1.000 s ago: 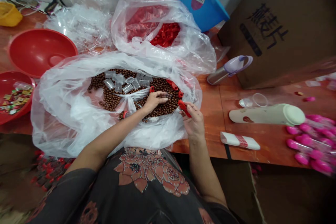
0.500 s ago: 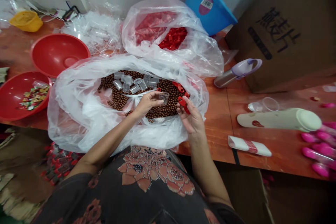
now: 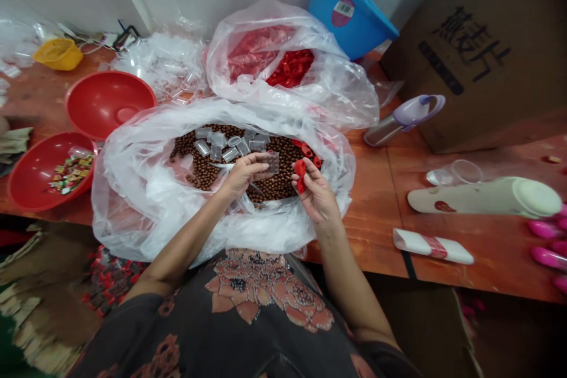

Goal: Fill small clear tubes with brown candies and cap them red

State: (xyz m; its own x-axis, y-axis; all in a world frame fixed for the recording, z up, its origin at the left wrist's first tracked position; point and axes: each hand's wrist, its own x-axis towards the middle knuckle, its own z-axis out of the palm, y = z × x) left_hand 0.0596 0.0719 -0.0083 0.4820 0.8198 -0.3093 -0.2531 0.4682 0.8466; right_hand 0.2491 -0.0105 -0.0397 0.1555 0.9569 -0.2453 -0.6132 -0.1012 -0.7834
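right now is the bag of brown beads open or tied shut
Open: the clear plastic bag has its mouth spread wide, with the brown beads and clear plastic capsules showing inside.

**Left hand (image 3: pixel 241 174) holds clear plastic tube (image 3: pixel 271 162), right hand (image 3: pixel 315 195) holds red plastic cap (image 3: pixel 300 174)**

Many small brown balls (image 3: pixel 266 183) are lying in a big thin plastic bag (image 3: pixel 128 201), near the front edge of the tabletop (image 3: pixel 372 201). On the far side of these balls there are more clear tubes (image 3: pixel 217 144) in a loose group, and more red caps (image 3: pixel 308 150) lie at the right side. The left fingers keep the tube above the balls. The right fingers pinch the cap. The two hands are near, but not touching.
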